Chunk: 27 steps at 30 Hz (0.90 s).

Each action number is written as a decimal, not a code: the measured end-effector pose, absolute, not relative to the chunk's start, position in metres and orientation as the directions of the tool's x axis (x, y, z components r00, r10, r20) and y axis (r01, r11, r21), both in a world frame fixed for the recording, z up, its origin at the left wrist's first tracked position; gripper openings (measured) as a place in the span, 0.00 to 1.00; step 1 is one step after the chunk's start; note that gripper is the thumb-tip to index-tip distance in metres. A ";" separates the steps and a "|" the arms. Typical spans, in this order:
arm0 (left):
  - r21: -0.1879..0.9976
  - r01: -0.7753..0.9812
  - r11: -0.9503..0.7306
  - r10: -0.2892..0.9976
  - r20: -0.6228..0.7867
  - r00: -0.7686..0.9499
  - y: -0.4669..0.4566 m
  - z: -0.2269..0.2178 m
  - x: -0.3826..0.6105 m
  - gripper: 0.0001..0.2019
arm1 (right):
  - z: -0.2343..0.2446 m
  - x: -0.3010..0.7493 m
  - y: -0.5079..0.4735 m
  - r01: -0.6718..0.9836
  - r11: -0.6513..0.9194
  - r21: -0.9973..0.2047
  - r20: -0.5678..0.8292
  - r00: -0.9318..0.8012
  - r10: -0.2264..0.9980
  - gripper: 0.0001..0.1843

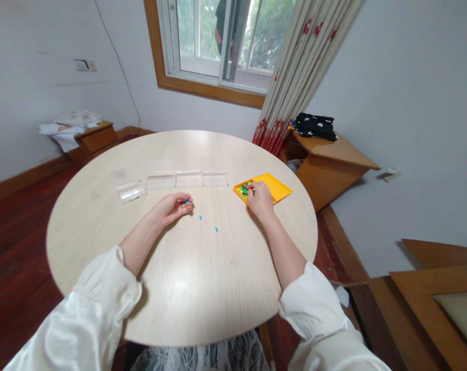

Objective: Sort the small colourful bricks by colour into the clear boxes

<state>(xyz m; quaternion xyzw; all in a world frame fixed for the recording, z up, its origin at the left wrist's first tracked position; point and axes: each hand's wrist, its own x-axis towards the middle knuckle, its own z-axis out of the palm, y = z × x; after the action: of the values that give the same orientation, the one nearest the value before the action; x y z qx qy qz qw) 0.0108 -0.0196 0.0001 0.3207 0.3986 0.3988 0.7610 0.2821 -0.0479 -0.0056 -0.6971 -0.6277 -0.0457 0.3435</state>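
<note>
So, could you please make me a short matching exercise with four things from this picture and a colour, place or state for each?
Things:
1. Left hand
2. Right hand
3. Tray
4. Boxes

Descriptions:
A. Yellow, lying open
B. See-through, on the table beyond the left hand
C. Down at the green pieces
D. Holds blue pieces

Right pairs: 1-D, 2-C, 3-A, 4-B
</note>
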 end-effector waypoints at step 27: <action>0.810 0.505 -0.298 0.840 -0.029 0.542 -0.039 0.022 0.009 0.10 | 0.016 0.239 -0.075 0.453 0.405 -0.794 -0.021 -0.687 0.727 0.09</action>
<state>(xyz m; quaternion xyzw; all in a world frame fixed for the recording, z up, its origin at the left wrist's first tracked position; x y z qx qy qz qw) 0.0092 -0.0387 0.0222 0.7786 0.4319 0.2066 0.4057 0.2391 -0.0746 0.0160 -0.3590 -0.8214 0.4107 0.1666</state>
